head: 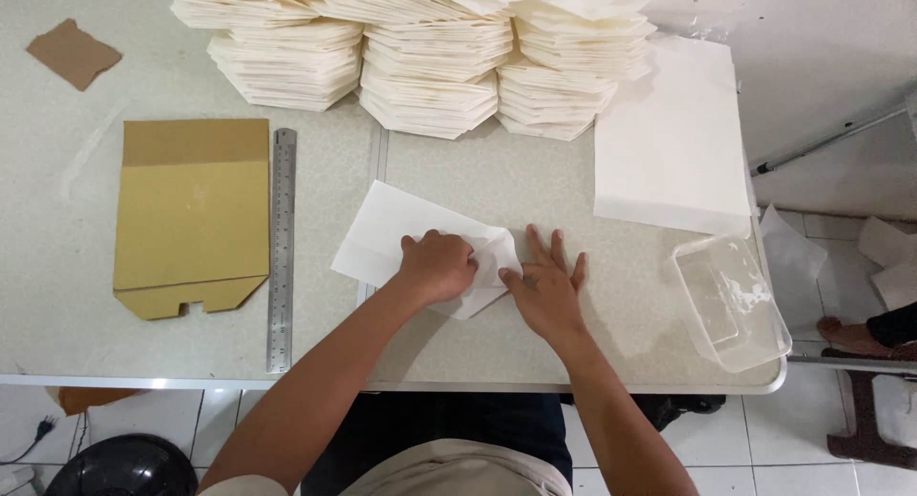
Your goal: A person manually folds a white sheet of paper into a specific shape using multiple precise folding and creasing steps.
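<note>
A white sheet of paper lies partly folded on the pale table, in front of me. My left hand is curled into a fist and presses down on the folded right end of the sheet. My right hand lies flat with fingers spread, its fingertips touching the sheet's right edge. Neither hand lifts anything.
Several stacks of folded white paper pieces line the far edge. A flat pile of white sheets lies at the right, a clear plastic container at the right corner. A brown cardboard template, a steel ruler and a cardboard scrap are at the left.
</note>
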